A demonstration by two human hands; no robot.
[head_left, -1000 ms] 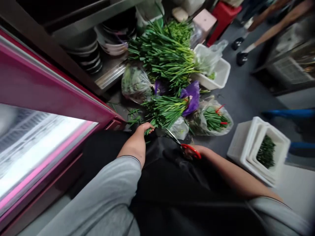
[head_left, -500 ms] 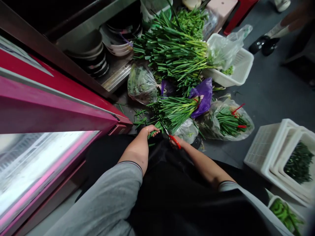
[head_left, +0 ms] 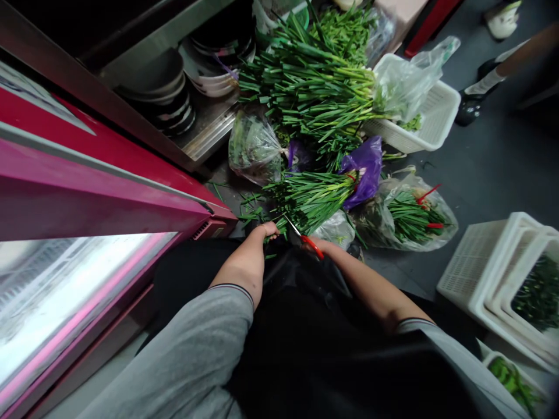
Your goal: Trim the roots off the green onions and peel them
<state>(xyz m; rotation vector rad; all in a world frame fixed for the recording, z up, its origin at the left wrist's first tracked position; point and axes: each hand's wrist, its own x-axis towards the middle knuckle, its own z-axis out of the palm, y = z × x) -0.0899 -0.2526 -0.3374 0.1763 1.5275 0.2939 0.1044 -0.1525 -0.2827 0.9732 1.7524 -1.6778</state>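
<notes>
Gripped in my right hand (head_left: 326, 248) is a pair of scissors (head_left: 315, 247) with red handles. The blades point up and left into the green leaf ends; how far they stand apart is hard to make out. My left hand (head_left: 271, 229) is closed around a tuft of long green leaves, just left of the blades. Beyond both hands lies a bunch of garlic chives (head_left: 321, 195), its pale ends in a purple bag (head_left: 365, 169). Cut leaf pieces (head_left: 253, 206) are scattered on the floor to the left.
A larger heap of long green stalks (head_left: 305, 81) lies behind, beside a white basket (head_left: 437, 125). Bagged greens (head_left: 410, 215) sit at right, near stacked white baskets (head_left: 493, 262). Bowls (head_left: 161, 87) fill a low shelf; a pink-red cabinet (head_left: 131, 192) borders the left. Another person's feet (head_left: 471, 105) stand far right.
The view has shifted slightly, moving the vegetables and baskets a little right in the picture. Both hands keep their grips near the leaf ends. The other person's feet have moved.
</notes>
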